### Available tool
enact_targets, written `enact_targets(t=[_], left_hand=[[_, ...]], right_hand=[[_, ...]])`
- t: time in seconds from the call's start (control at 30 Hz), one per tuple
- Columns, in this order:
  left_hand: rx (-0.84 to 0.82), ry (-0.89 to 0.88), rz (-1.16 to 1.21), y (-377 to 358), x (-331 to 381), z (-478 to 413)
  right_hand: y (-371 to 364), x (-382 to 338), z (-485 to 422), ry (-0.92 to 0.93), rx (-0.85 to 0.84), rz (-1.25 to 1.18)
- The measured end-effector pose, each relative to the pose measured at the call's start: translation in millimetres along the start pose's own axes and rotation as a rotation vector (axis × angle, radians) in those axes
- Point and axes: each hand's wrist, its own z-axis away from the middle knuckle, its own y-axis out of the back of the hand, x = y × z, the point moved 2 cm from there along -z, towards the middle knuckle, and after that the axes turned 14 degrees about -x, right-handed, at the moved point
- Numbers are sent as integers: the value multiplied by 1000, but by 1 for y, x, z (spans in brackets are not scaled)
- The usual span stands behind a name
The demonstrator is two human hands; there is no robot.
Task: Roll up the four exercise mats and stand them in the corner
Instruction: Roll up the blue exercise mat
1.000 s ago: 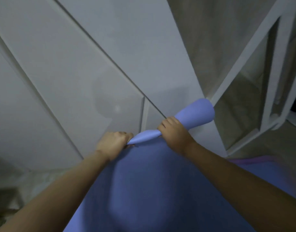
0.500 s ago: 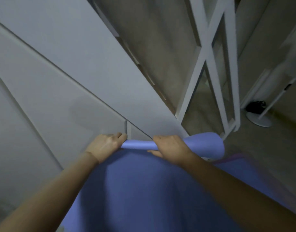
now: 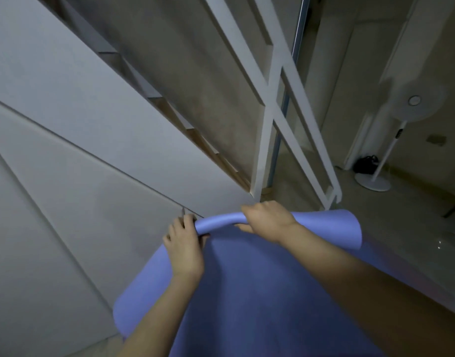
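Against white panels, left hand and right hand grip rolled mat.

Left grip slid down the mat edge — the roll now arches.

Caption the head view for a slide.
The left hand and right hand grip the rolled end of a blue exercise mat beside a white staircase.

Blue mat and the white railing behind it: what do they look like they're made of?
The mat looks like soft foam or rubber with a matte finish: its far edge curls into a smooth roll without creasing. The railing looks like painted metal or wood, smooth and evenly white, with straight flat bars; which of the two is unclear.
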Motion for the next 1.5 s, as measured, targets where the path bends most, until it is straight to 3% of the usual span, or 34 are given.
enact_targets(t=[0.13, 0.33, 0.5, 0.63, 0.73, 0.93, 1.03, 1.1, 1.2, 1.27, 1.37, 1.5], left_hand=[[-93, -208, 103, -11, 6, 14], [-403, -307, -174, -23, 37, 16], [-581, -350, -183, -39, 81, 8], [-781, -363, 49, -49, 115, -9], [-981, -278, 207, -49, 135, -20], [-1324, -219, 229, -48, 166, -33], [-1109, -247, -37, -55, 184, -31], [-857, -252, -237, -61, 194, -25], [-349, -340, -451, -64, 200, -13], [-171, -432, -530, -74, 197, -7], [-130, -456, -492, -88, 199, 7], [-359, -361, -417, -101, 199, 11]], right_hand=[[-16, 18, 26, 32, -131, -98], [-47, 47, 57, 32, -260, -211], [-66, 76, 69, -20, -70, -171], [-79, 98, 73, 5, 49, -137], [-83, 122, 74, 41, 227, -122], [-80, 157, 74, 60, 175, -30], [-87, 171, 68, 48, 149, -50], [-85, 175, 69, 52, 109, -92], [-86, 178, 68, -6, 27, -166], [-86, 176, 68, -10, 67, -220], [-101, 169, 65, 75, -83, -285], [-117, 173, 67, 115, -259, -337]])
